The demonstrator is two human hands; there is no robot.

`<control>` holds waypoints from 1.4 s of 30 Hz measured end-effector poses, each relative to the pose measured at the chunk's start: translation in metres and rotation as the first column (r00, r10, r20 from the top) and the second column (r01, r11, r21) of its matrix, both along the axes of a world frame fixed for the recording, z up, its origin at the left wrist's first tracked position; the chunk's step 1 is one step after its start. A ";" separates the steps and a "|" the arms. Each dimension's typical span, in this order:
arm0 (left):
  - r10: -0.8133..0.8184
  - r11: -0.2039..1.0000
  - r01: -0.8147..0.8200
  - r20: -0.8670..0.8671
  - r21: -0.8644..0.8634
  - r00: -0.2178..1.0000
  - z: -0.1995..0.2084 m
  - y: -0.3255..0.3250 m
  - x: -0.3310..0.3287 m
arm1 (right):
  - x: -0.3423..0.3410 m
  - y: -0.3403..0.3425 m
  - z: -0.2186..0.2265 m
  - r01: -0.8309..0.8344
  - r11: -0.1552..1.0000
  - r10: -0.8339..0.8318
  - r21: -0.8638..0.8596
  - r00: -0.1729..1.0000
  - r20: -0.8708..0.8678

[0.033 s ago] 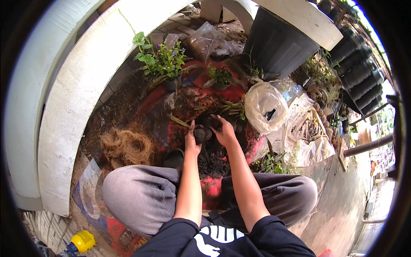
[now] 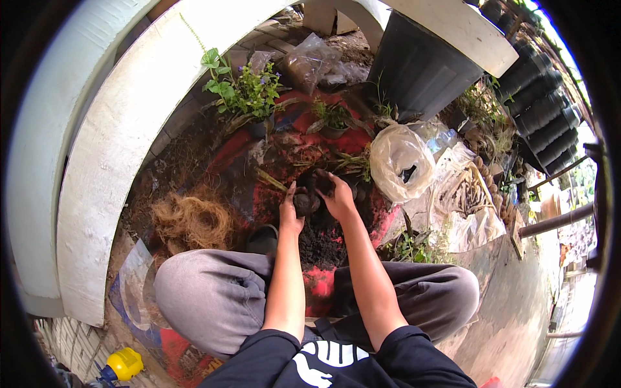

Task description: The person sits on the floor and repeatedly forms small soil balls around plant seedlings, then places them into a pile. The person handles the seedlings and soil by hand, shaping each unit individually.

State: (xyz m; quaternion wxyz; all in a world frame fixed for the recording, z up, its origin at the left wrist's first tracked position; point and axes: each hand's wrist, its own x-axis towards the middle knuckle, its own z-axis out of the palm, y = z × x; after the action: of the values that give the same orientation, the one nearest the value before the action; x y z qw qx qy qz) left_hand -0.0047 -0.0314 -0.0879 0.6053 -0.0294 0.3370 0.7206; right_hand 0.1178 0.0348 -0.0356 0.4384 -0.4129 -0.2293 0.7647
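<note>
Between my hands is a rounded ball of dark soil (image 2: 302, 205), held low over the ground in front of my crossed legs. My left hand (image 2: 291, 210) is curled around its left side, with the thumb up. Against its right and far side presses my right hand (image 2: 340, 198), fingers bent and dirtied with soil. A yellow-green stem (image 2: 272, 180) sticks out to the left beyond my left fingertips; its lower end is hidden. Loose black soil (image 2: 320, 246) lies beneath my hands on a red sheet (image 2: 319, 282).
Brown coconut fibre (image 2: 193, 222) lies to the left. A flowering potted plant (image 2: 249, 90) and a clear bag (image 2: 309, 61) stand beyond. At right are an open whitish plastic bag (image 2: 402, 161) and a big black pot (image 2: 420, 68). A yellow bottle (image 2: 124, 364) sits lower left.
Both hands stay almost in place around the soil ball. The stem beside my left hand has shifted very slightly to the right.
</note>
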 end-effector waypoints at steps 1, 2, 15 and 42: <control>-0.006 1.000 0.006 -0.012 0.010 1.000 0.006 0.002 -0.001 | -0.008 -0.001 0.009 -0.031 0.991 0.023 0.132 0.998 0.059; -0.022 0.999 0.021 0.017 0.044 1.000 0.012 0.004 -0.004 | -0.016 -0.004 0.016 -0.063 0.970 0.032 0.236 0.991 0.131; -0.098 0.921 0.073 0.047 0.382 0.994 0.060 0.022 -0.020 | -0.058 -0.043 0.074 -0.633 0.256 -0.523 0.731 0.545 0.655; -0.023 0.859 0.040 -0.041 0.511 0.999 0.132 0.009 -0.018 | -0.066 -0.037 0.102 0.031 0.841 0.057 0.540 0.988 -0.145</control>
State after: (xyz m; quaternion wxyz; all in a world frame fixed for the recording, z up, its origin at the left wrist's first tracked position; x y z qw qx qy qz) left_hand -0.0223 -0.0229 0.0438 0.5974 0.1497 0.1444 0.7745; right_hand 0.0519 -0.0018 0.0663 0.5484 -0.2103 -0.4032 0.7018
